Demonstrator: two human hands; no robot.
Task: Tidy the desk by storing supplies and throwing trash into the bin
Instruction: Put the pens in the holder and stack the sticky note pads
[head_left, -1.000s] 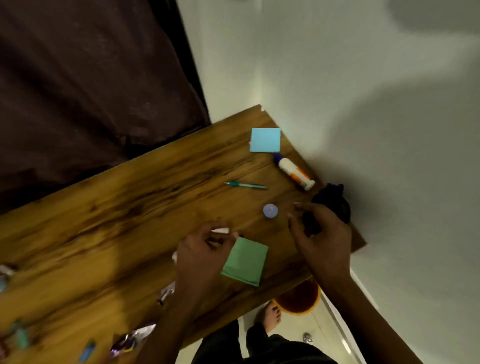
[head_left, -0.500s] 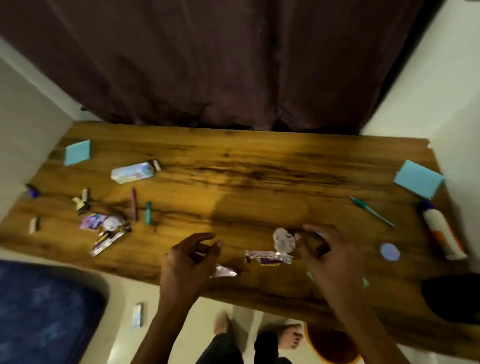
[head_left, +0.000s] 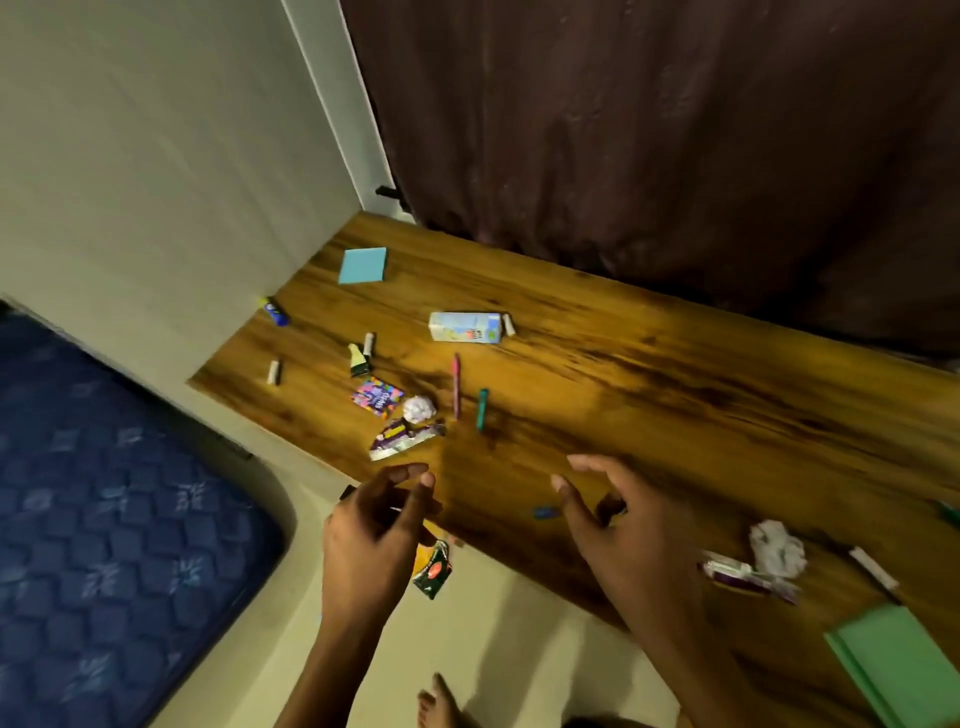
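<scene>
While both hands hang over the near edge of the wooden surface (head_left: 649, 395), neither one holds a thing. The left hand (head_left: 371, 535) has its fingers loosely bent and spread, right at the edge, above a dark green and red wrapper (head_left: 434, 569). The right hand (head_left: 618, 525) is spread wide with bent fingers, just above the wood, near a small blue bit (head_left: 544, 513). To its right lie a white paper ball (head_left: 777, 548), a shiny wrapper (head_left: 748, 577) and a green pad (head_left: 904, 665).

Half a second ago the hands were by the paper ball and shiny wrapper in the middle; now the view has swung left and that trash lies off to the right.

Farther off sit a purple wrapper (head_left: 402, 439), a small paper ball (head_left: 418, 409), a pink pen (head_left: 456, 384), a teal pen (head_left: 482, 409) and a small carton (head_left: 466, 327). A blue pad (head_left: 363, 265) lies near the far corner. Bare wood stretches to the right, up to the dark curtain (head_left: 675, 130). A blue mattress (head_left: 104, 509) is on the left.
</scene>
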